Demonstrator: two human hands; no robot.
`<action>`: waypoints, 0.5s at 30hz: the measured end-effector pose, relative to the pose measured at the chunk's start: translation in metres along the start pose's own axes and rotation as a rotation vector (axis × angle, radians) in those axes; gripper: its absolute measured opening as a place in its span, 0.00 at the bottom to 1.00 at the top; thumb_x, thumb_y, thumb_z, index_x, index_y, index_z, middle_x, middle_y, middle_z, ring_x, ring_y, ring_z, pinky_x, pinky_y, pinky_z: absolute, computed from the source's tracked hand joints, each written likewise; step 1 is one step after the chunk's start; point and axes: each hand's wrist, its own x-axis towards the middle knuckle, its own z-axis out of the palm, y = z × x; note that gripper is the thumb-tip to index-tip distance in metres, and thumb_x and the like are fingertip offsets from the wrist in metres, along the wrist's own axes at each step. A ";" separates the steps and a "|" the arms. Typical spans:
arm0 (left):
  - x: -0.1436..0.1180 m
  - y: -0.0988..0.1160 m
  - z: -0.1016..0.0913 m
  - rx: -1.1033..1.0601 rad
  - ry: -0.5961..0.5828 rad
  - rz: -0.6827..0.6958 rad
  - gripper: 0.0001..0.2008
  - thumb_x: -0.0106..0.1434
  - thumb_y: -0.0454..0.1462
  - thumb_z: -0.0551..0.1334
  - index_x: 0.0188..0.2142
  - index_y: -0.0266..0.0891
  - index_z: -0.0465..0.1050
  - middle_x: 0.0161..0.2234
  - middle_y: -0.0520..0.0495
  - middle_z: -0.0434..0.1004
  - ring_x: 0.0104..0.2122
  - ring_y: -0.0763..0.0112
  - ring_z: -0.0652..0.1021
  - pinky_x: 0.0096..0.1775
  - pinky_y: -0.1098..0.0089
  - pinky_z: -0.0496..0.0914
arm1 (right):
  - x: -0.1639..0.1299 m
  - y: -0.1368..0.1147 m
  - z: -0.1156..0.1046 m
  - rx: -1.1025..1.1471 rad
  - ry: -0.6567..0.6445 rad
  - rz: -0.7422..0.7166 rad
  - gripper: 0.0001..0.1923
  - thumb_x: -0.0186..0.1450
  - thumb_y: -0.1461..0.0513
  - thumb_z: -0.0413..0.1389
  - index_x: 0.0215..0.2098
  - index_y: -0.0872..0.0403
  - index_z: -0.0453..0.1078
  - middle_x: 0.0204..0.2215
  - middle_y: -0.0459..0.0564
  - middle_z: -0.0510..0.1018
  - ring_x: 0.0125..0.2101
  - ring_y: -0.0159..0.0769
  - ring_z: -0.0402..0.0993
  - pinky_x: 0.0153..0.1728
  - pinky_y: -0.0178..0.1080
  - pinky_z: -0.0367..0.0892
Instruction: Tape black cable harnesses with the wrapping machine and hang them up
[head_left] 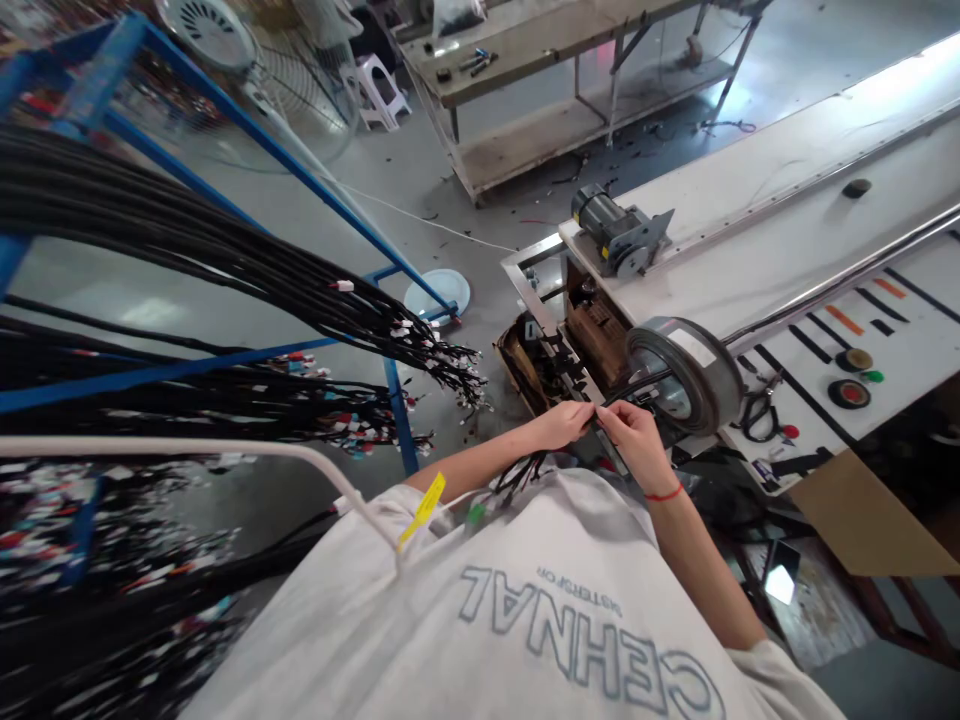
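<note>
My left hand point(561, 424) and my right hand point(636, 440) meet in front of my chest, both pinching a thin black wire bundle point(525, 472) that trails down toward my white shirt. A black cable runs from my fingers up toward the large grey tape roll point(686, 370) at the end of the white workbench point(787, 250). A red band circles my right wrist.
Bundles of black wire harnesses point(225, 270) hang over a blue rack point(247, 140) on the left. A grey motor point(619, 235) sits on the bench end. Scissors point(761, 415) and small tape rolls point(849, 392) lie on the bench. A fan and another table stand behind.
</note>
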 end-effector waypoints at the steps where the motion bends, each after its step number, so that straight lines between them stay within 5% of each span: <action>1: 0.000 -0.003 -0.001 -0.115 -0.054 -0.048 0.24 0.73 0.45 0.42 0.22 0.39 0.57 0.16 0.55 0.56 0.18 0.76 0.59 0.23 0.72 0.56 | -0.003 0.001 -0.002 -0.055 -0.014 0.022 0.29 0.56 0.39 0.62 0.20 0.55 0.65 0.14 0.42 0.59 0.17 0.27 0.50 0.18 0.33 0.44; 5: 0.000 -0.011 -0.007 -0.456 -0.308 -0.216 0.27 0.70 0.56 0.46 0.28 0.37 0.64 0.15 0.61 0.46 0.14 0.79 0.51 0.18 0.74 0.47 | -0.002 0.005 -0.019 -0.029 -0.030 0.140 0.29 0.55 0.39 0.62 0.20 0.55 0.67 0.14 0.42 0.58 0.16 0.27 0.49 0.16 0.33 0.43; 9: 0.003 -0.008 -0.012 -0.303 -0.459 -0.057 0.23 0.70 0.52 0.51 0.32 0.35 0.68 0.19 0.55 0.60 0.17 0.78 0.61 0.20 0.76 0.58 | 0.017 0.001 -0.024 0.347 -0.009 0.094 0.25 0.51 0.44 0.67 0.35 0.55 0.73 0.17 0.39 0.59 0.16 0.26 0.50 0.16 0.31 0.48; 13: 0.021 0.001 -0.008 0.189 -0.225 0.076 0.10 0.68 0.35 0.56 0.45 0.33 0.70 0.34 0.43 0.78 0.27 0.71 0.76 0.32 0.72 0.70 | 0.027 0.009 -0.002 0.245 0.316 -0.003 0.25 0.51 0.42 0.66 0.27 0.54 0.68 0.15 0.39 0.59 0.16 0.27 0.52 0.15 0.32 0.51; 15: 0.027 0.002 -0.002 0.416 -0.065 0.072 0.16 0.62 0.29 0.58 0.49 0.32 0.69 0.39 0.40 0.79 0.34 0.65 0.79 0.40 0.68 0.72 | 0.025 0.018 0.013 0.144 0.483 -0.063 0.26 0.53 0.40 0.63 0.25 0.53 0.67 0.17 0.43 0.64 0.18 0.30 0.58 0.17 0.34 0.56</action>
